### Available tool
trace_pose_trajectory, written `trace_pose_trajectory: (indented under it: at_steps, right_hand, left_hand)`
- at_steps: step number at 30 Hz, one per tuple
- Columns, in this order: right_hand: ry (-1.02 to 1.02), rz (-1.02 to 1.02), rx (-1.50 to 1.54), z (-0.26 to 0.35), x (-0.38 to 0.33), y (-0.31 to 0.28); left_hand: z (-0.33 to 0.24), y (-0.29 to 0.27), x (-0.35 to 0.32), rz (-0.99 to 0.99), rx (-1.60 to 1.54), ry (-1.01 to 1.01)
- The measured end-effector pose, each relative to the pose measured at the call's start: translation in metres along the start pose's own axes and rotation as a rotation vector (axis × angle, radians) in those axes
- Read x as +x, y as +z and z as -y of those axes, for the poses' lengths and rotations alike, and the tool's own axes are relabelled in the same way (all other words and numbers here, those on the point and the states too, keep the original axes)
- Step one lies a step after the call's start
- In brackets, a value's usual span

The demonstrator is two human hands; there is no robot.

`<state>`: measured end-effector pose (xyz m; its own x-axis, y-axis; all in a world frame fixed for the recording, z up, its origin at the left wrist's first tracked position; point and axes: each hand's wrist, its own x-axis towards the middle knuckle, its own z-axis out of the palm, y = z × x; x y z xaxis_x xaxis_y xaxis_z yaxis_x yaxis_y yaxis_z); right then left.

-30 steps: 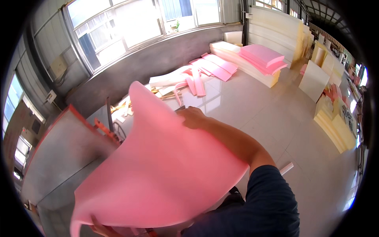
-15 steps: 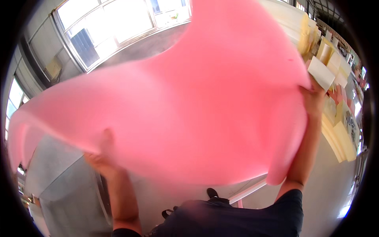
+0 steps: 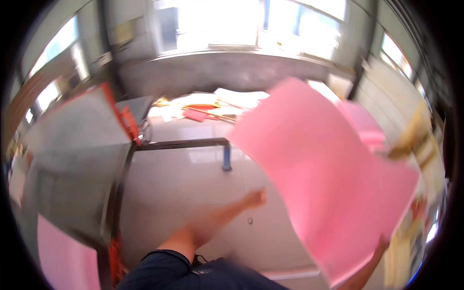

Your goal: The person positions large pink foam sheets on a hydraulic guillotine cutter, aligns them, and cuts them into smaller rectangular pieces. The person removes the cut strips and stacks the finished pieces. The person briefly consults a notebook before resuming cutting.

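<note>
A large, thin pink foam sheet hangs bowed on my right side, its far corner raised toward the window wall. At its near right edge my right hand is closed on the sheet, with most of the fingers hidden by the foam. My left hand is apart from the sheet, out over the floor in front of me. Motion smears its fingers, and nothing large shows in it.
A dark metal frame with a blue leg stands ahead, joined to a grey-topped machine with orange parts. Another pink sheet lies at the lower left. More pink foam and yellowish foam slabs stand at the right.
The pink sheet has swung from across my front to the right. My left hand has let go of it; my right still grips its edge. My view has turned.
</note>
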<state>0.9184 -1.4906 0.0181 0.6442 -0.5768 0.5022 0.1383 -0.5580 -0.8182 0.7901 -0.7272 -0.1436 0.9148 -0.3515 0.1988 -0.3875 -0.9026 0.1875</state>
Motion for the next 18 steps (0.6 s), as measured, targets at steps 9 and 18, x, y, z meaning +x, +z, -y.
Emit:
trace_pose_trajectory:
  at_steps: [9, 18]
  right_hand:
    - [0.361, 1.13, -0.515, -0.084, -0.338, 0.179]
    - [-0.051, 2.036, 0.147, 0.253, -0.548, 0.409]
  left_hand:
    - [-0.092, 0.188, -0.422, 0.353, -0.438, -0.918]
    - [-0.239, 0.141, -0.56, 0.236, -0.023, -1.941]
